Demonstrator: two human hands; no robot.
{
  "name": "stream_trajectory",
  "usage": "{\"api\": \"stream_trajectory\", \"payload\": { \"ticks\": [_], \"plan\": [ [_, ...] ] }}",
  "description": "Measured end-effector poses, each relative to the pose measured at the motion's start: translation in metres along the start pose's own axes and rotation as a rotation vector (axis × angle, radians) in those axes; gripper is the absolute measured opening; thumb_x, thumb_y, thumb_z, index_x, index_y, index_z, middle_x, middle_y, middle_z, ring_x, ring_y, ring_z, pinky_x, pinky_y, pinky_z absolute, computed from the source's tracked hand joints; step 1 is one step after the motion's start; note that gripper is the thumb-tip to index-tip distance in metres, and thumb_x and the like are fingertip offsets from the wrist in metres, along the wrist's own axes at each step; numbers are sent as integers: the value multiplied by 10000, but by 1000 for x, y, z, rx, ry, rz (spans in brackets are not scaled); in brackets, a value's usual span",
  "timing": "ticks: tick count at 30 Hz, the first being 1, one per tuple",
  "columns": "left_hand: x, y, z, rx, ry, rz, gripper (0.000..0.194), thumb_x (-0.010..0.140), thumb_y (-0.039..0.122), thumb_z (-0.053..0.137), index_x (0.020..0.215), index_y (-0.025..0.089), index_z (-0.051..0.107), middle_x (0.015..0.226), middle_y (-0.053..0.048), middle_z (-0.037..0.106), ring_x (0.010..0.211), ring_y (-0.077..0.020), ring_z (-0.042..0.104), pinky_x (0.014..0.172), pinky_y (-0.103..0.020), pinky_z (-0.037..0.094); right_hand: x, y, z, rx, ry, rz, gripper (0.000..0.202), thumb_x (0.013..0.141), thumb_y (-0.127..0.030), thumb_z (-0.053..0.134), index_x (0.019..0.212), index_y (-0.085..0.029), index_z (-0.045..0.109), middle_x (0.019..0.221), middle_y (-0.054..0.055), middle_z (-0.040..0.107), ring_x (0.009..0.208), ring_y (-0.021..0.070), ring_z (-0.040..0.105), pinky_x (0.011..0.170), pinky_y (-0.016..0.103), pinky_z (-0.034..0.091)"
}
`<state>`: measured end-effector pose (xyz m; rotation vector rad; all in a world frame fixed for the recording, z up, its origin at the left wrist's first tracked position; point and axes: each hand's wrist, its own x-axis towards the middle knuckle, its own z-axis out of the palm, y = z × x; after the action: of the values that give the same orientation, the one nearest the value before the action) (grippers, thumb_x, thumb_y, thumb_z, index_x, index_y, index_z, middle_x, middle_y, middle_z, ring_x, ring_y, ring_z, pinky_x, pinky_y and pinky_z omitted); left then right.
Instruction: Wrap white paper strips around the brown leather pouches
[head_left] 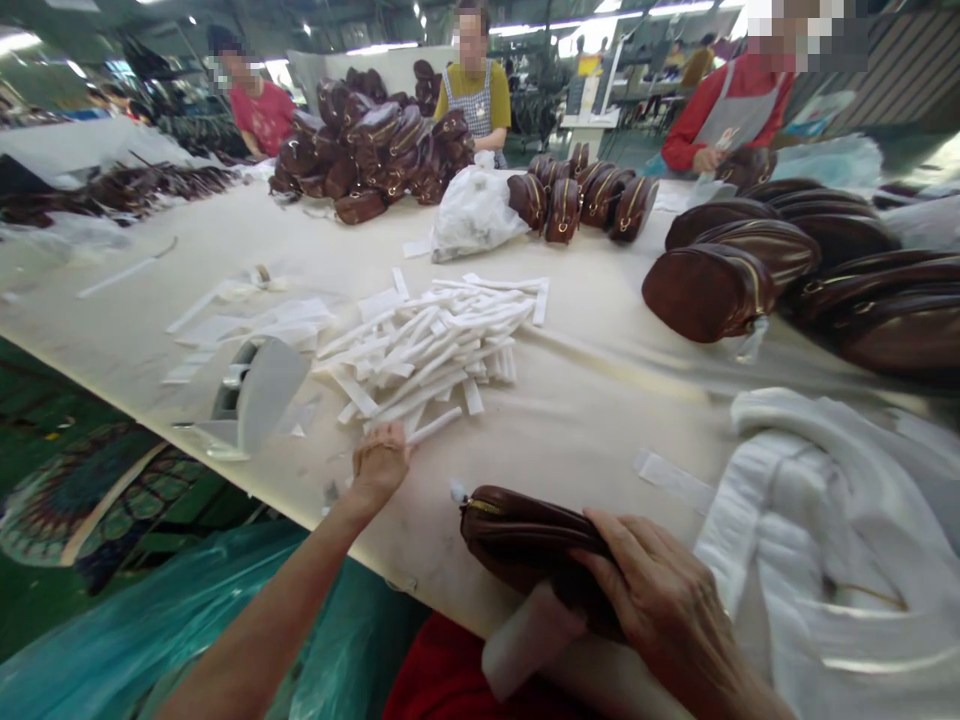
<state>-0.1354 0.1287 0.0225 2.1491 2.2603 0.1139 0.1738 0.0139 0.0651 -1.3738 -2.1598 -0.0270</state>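
Observation:
Near the table's front edge, my right hand (652, 580) grips a dark brown leather bag (525, 530) with a gold zipper. A piece of white material (529, 640) hangs below the bag. My left hand (381, 462) is at the front of a pile of white strips (442, 345), its fingers closed on one white strip (435, 427) that points to the right. The fingertips of my left hand are partly hidden.
A tape dispenser (251, 395) stands left of the strips. Brown bags (709, 290) lie at the right, with more piled at the back (375, 140). White padding (810, 540) lies front right. A plastic bag (476, 210) sits mid-table. Three people stand across the table.

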Motion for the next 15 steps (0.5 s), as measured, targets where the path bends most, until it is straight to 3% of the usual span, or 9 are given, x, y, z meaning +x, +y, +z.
{"api": "stream_trajectory", "payload": {
  "ticks": [2, 5, 7, 10, 12, 15],
  "plan": [
    [-2, -1, -6, 16, -25, 8, 49, 791, 168, 558, 775, 130, 584, 862, -134, 604, 877, -300, 578, 741, -383, 450, -1, 1, 0, 7, -8, 13, 282, 933, -337, 441, 1074, -145, 593, 822, 77, 664, 706, 176, 621, 649, 287, 481],
    [-10, 15, -33, -57, 36, 137, 137, 859, 252, 534, 773, 172, 606, 839, -74, 613, 903, -253, 567, 793, -357, 428, -2, 1, -1, 16, 37, 19, 328, 903, -320, 501, 1185, -155, 533, 956, 104, 657, 831, 205, 624, 721, 328, 512],
    [-19, 35, -58, -243, 200, 391, 162, 894, 279, 512, 813, 184, 617, 814, -43, 614, 847, -204, 558, 795, -329, 417, -3, 0, -3, 15, 147, 17, 381, 865, -293, 567, 1218, -175, 486, 1025, 112, 627, 931, 229, 604, 803, 378, 516],
    [-36, 74, -88, -442, 316, 771, 192, 931, 277, 474, 836, 182, 611, 786, -18, 605, 760, -151, 520, 728, -283, 390, -6, -4, -4, -9, 364, 37, 498, 768, -235, 692, 1202, -200, 452, 1029, 95, 575, 1000, 247, 569, 893, 447, 490],
    [-46, 98, -96, -435, 282, 951, 193, 931, 232, 464, 814, 174, 606, 760, -14, 592, 719, -144, 490, 699, -289, 358, -9, -6, -3, -39, 477, 59, 592, 709, -231, 750, 1208, -198, 433, 1071, 101, 534, 1054, 269, 540, 922, 487, 474],
    [-54, 122, -94, -365, 186, 1100, 160, 902, 194, 485, 785, 165, 590, 740, -20, 566, 685, -155, 452, 670, -309, 330, -14, -6, -1, -96, 583, 54, 677, 654, -284, 793, 1221, -204, 432, 1184, 113, 474, 1155, 319, 478, 964, 575, 420]
  ]
}}
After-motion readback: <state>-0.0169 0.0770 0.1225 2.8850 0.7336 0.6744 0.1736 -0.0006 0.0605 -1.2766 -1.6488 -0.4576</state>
